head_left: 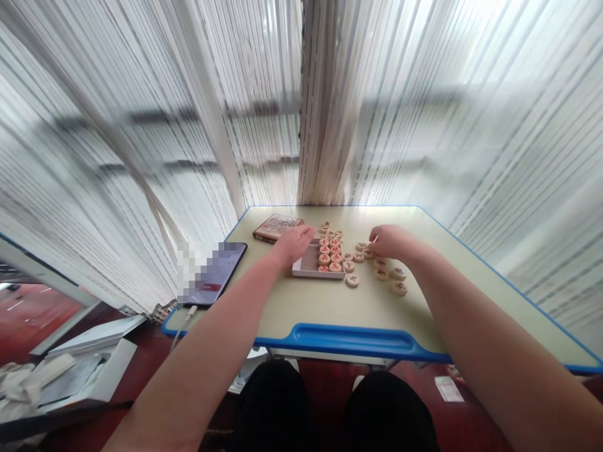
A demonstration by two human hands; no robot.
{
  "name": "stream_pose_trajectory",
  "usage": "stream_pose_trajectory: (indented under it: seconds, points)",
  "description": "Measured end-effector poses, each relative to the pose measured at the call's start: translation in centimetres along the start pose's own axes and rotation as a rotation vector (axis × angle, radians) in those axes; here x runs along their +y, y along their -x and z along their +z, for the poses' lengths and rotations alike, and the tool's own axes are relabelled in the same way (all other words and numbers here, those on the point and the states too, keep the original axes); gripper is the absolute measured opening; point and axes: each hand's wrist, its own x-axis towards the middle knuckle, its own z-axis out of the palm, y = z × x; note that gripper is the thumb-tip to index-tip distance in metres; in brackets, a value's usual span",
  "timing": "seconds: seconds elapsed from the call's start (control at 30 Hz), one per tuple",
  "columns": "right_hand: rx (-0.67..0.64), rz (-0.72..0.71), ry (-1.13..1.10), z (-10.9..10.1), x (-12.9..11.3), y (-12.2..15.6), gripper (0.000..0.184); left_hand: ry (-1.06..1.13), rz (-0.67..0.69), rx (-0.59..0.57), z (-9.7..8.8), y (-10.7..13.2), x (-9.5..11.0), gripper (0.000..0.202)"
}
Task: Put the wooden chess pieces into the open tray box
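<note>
Open box: white and shallow, on the table (325, 307) in front of the person; near wall (318, 275) roughly parallel to the table's near edge; long axis cannot be determined, far end partly hidden.
Red-marked discs (324, 258): in the right part of the open box, marked faces up; two columns running away from the person.
Left hand (294, 242): extended over the left part of the open box, fingers together, pointing rightward; contact cannot be determined.
Right hand (390, 241): fingers bent down at the loose discs (352, 281); grip cannot be determined.
Loose discs: right of the open box, in a scattered group; others beyond its far end.
Printed box (273, 225): flat, beyond the left hand.
Tablet (220, 271): at the table's left edge.
Curtain (264, 125): behind the table.
</note>
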Motion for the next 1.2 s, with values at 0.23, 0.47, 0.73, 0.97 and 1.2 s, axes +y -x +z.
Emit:
stream_pose_trajectory:
  seconds: [0.23,0.47,0.73,0.97,1.2]
  points:
    - [0.082,0.035,-0.057,-0.1,0.2,0.1,0.036,-0.048,0.034,-0.008,-0.1,0.3,0.6,0.038]
    - [-0.03,-0.014,0.03,-0.3,-0.2,0.4,0.029,-0.069,0.046,0.016,-0.2,0.1,0.6,0.038]
    - [-0.072,0.052,-0.014,-0.9,-0.4,0.7,0.036,-0.123,0.057,-0.018,-0.2,0.3,0.8,0.037]
    - [-0.073,0.079,-0.011,-1.0,-0.1,0.9,0.048,-0.113,0.06,-0.017,-0.3,0.3,0.9,0.036]
    - [-0.156,-0.005,0.024,-0.9,0.1,0.9,0.039,-0.123,0.028,-0.052,-0.5,0.6,1.5,0.036]
